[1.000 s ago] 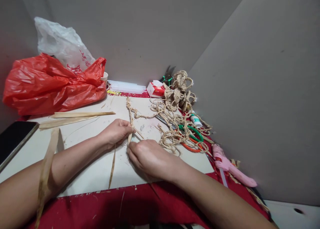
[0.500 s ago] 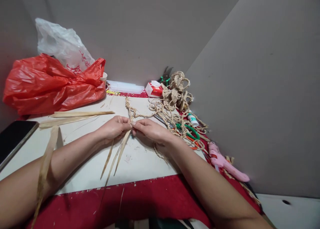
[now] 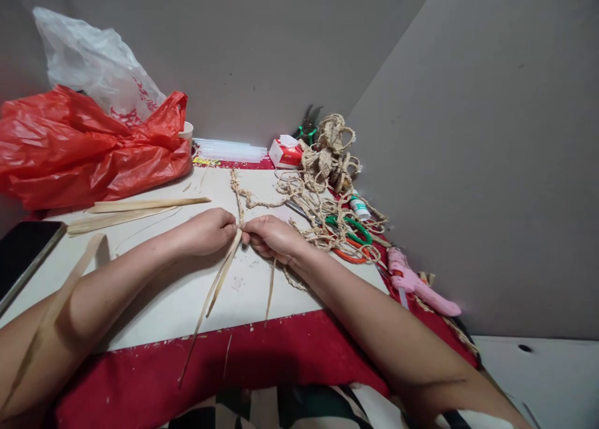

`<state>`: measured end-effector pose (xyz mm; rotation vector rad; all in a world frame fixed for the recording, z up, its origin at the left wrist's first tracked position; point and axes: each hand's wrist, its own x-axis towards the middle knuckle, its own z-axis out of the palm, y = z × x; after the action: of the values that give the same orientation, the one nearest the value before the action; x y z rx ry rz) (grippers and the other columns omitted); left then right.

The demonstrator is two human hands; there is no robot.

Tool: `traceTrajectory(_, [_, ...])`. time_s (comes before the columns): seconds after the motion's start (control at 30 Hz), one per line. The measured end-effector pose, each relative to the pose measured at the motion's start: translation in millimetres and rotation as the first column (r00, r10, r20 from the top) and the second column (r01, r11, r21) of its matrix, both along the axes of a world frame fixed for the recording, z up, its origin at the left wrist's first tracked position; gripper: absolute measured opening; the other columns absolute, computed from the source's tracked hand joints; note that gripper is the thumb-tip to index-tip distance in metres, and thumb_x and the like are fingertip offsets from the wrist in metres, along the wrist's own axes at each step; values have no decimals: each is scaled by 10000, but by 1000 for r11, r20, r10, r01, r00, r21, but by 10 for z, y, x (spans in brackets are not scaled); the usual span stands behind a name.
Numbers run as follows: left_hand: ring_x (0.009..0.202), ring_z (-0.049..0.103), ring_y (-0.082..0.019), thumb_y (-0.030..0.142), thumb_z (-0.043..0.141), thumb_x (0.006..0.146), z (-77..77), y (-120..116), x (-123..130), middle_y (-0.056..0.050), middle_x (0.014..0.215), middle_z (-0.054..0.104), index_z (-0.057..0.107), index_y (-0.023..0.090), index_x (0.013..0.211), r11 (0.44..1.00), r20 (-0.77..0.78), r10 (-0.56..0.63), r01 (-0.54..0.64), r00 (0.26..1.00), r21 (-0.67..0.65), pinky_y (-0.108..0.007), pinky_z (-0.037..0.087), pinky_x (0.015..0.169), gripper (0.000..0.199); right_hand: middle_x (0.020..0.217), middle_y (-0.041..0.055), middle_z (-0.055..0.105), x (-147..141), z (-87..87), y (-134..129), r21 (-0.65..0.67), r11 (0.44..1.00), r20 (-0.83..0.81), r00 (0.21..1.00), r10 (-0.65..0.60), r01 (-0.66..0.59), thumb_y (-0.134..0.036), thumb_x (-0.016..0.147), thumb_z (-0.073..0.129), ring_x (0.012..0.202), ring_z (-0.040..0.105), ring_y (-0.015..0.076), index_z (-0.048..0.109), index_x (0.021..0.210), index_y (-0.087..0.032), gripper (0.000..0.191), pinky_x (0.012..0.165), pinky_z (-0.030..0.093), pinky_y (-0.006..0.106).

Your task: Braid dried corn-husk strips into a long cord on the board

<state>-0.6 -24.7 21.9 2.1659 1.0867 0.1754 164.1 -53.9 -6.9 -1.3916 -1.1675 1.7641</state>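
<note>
My left hand (image 3: 210,231) and my right hand (image 3: 271,237) meet over the white board (image 3: 154,304), thumbs and fingers pinched close together. Between them they grip the near end of a braided straw cord (image 3: 240,206), which runs away from me along the board and has a twisted side length going right. Loose tan straw strips (image 3: 223,275) trail toward me from the pinch. Another thin strip (image 3: 271,290) hangs below my right hand. Across my left forearm lies a long, wide dry strip (image 3: 56,304). My fingers partly hide the join.
Flat dry strips (image 3: 140,206) and a phone (image 3: 28,254) lie left, below a red plastic bag (image 3: 88,158). To the right are heaped straw cord (image 3: 327,154), green-handled scissors (image 3: 353,228), an orange handle (image 3: 350,254), a glue stick (image 3: 359,207) and a pink glue gun (image 3: 421,285). A tissue box (image 3: 285,153) stands behind.
One thin strip that hung beneath my left hand now hangs beneath my right. My hands have turned slightly but stay together on the cord. The whole view has shifted a little.
</note>
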Motion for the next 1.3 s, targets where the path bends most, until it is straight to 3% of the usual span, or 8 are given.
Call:
traceTrajectory(0.37, [745, 643, -234, 190, 368, 835, -18, -507, 221, -139, 772, 674, 623, 112, 956, 939, -407, 81, 68, 910, 338, -320, 450, 677, 293, 350, -103, 234, -123, 36, -102, -101, 987, -201, 970, -140, 122, -219, 748, 496, 304, 120, 17, 287, 482, -199, 339, 305, 74, 158])
traceTrajectory(0.53, [757, 643, -223, 162, 388, 837, -125, -567, 235, -123, 732, 658, 601, 101, 964, 931, -391, 86, 66, 916, 360, -313, 458, 709, 256, 371, -113, 237, -134, 24, -131, -68, 993, -220, 970, -106, 93, -214, 709, 555, 318, 134, 11, 382, 507, -167, 270, 305, 89, 141])
traceTrajectory(0.7, [651, 598, -218, 250, 474, 788, 94, -527, 163, -99, 615, 607, 613, 143, 725, 971, -300, 21, 52, 954, 234, -298, 414, 626, 186, 382, -121, 235, -95, 33, -127, -105, 993, -269, 960, -74, 47, -209, 685, 584, 329, 122, 8, 488, 580, -136, 160, 307, 87, 133])
traceTrajectory(0.8, [620, 552, -194, 303, 434, 802, 181, -344, 94, -76, 628, 587, 579, 161, 662, 961, -104, 159, -129, 982, 246, -300, 392, 606, 247, 401, -125, 213, -60, 62, -107, -113, 993, -311, 948, -67, 33, -201, 688, 588, 336, 111, 6, 446, 566, -150, 193, 312, 86, 127])
traceTrajectory(0.9, [578, 513, -140, 258, 466, 770, 92, -157, 79, -45, 652, 571, 567, 150, 737, 963, 225, 257, -230, 940, -137, -269, 403, 576, 152, 405, -120, 251, -36, 96, -90, -110, 994, -304, 952, -44, 11, -205, 715, 571, 340, 106, 7, 511, 637, -128, 125, 314, 86, 123])
traceTrajectory(1.03, [415, 362, -58, 244, 450, 785, -51, -81, 116, 23, 544, 436, 493, 145, 655, 672, 371, 423, -11, 827, -740, -205, 350, 426, 170, 413, -106, 292, 16, 113, -63, -83, 995, -269, 963, 26, -51, -241, 737, 575, 346, 113, 9, 516, 647, -124, 159, 315, 78, 128])
traceTrajectory(1.13, [370, 151, -28, 224, 482, 774, -47, -62, 99, 84, 481, 235, 505, 143, 639, 633, 341, 433, -12, 834, -774, -171, 124, 342, 159, 415, -125, 229, 98, 106, -27, -60, 991, -223, 970, 101, -117, -292, 745, 597, 342, 115, 15, 513, 671, -140, 189, 318, 96, 130])
traceTrajectory(1.3, [367, 180, -38, 207, 553, 730, -67, 49, 22, 72, 457, 268, 597, 139, 691, 736, 328, 308, -5, 893, -676, -203, 107, 349, 90, 372, -108, 281, 232, 111, 36, 92, 964, 104, 965, 241, -250, -339, 792, 550, 314, 180, 35, 539, 691, -145, 219, 322, 123, 170])
